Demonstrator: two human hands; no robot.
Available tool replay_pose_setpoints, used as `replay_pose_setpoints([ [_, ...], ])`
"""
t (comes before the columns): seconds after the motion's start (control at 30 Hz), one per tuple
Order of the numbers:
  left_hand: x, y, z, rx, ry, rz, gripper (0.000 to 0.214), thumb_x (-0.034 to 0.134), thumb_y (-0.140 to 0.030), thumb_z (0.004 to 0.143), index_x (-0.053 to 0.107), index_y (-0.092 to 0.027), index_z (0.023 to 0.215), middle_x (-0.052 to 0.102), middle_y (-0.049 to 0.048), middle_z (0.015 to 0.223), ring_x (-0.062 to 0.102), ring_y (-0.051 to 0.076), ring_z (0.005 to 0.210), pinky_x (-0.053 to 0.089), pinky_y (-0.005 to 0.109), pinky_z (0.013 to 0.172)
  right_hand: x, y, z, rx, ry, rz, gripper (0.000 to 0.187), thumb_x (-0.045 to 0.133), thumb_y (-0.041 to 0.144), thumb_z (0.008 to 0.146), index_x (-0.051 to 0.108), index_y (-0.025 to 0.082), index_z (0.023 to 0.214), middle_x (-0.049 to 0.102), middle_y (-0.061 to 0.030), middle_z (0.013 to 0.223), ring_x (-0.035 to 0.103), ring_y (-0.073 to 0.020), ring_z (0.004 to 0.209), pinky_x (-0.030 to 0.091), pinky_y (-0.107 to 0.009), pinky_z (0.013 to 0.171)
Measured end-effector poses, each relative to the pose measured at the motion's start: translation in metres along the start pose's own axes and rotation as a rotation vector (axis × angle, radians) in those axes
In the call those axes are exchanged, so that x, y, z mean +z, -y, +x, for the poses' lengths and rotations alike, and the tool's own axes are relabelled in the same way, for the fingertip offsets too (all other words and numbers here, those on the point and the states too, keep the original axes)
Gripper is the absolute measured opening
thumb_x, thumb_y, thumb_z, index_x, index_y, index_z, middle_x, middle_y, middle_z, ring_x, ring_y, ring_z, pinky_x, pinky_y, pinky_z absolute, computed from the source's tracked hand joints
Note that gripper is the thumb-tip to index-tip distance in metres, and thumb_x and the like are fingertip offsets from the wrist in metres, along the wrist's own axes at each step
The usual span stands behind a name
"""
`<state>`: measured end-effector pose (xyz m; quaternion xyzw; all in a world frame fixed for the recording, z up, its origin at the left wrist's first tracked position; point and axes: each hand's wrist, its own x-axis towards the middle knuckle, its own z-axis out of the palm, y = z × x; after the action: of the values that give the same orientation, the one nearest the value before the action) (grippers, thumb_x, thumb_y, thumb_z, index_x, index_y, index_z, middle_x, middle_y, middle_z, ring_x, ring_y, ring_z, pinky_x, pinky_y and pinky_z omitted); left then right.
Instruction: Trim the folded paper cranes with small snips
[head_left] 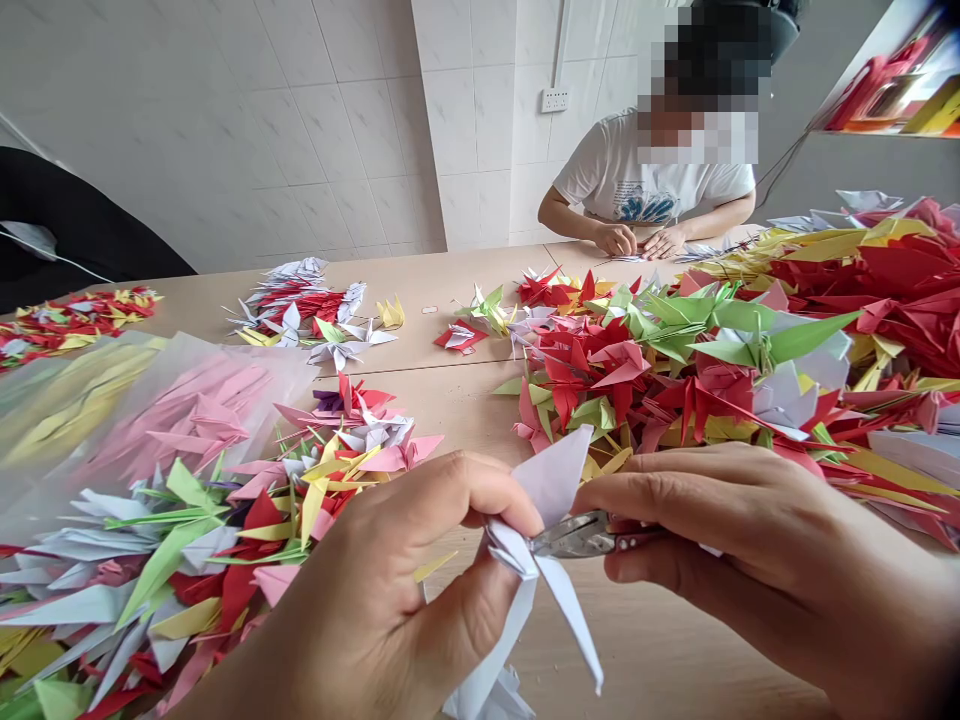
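Observation:
Pinched between the thumb and fingers of my left hand (442, 560) is a pale white folded paper crane (555, 475), one wing pointing up and a narrow strip hanging down to the right. My right hand (742, 550) is closed around a small plier-like metal tool (577, 537) with a dark red handle. Its metal end touches the crane's middle, beside my left fingertips; the very tip is hidden in the folds. More white paper (495, 700) lies below my left hand, partly covered by it.
Heaps of coloured paper cranes (600, 370) cover the right side; another heap (225, 560) lies at left beside clear plastic bags (180, 400) of cranes. Smaller piles (300, 310) sit farther back. Across the table (450, 410), another person (652, 190) works with both hands on paper.

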<state>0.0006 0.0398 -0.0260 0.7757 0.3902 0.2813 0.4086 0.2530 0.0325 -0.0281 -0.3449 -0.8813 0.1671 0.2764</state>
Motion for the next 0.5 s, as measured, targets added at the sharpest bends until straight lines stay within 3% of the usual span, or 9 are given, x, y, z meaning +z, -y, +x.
replay_pose_setpoints([
  [0.13,0.0012,-0.0005,-0.0003,-0.017,0.012,-0.027,0.01,0.059,-0.029,0.097,0.06,-0.037,0.102,0.062,-0.0069,0.087,0.057,0.01,0.068,0.048,0.013,0.06,-0.0009,-0.0018,-0.0014,0.011,0.013,0.011,0.01,0.053,0.027,0.102,0.061,0.023,0.1,0.077,-0.0066,0.089,0.072,-0.0187,0.073,0.048,-0.024,0.057],
  [0.27,0.0028,-0.0013,0.0014,-0.007,-0.003,-0.047,0.008,0.058,-0.03,0.098,0.06,-0.037,0.1,0.063,-0.0084,0.084,0.058,0.008,0.063,0.052,0.016,0.069,-0.0008,-0.003,-0.0023,0.031,0.02,-0.004,0.013,0.054,0.028,0.102,0.065,0.022,0.102,0.077,-0.006,0.089,0.073,-0.0187,0.073,0.048,-0.025,0.057],
  [0.5,0.0043,0.0009,0.0057,-0.014,0.002,-0.047,0.008,0.058,-0.03,0.097,0.06,-0.037,0.101,0.061,-0.0065,0.081,0.055,0.009,0.059,0.046,0.013,0.05,0.0012,-0.002,-0.0033,0.034,-0.009,0.002,0.013,0.058,0.025,0.1,0.067,0.022,0.108,0.078,-0.0068,0.091,0.074,-0.0188,0.074,0.048,-0.024,0.055],
])
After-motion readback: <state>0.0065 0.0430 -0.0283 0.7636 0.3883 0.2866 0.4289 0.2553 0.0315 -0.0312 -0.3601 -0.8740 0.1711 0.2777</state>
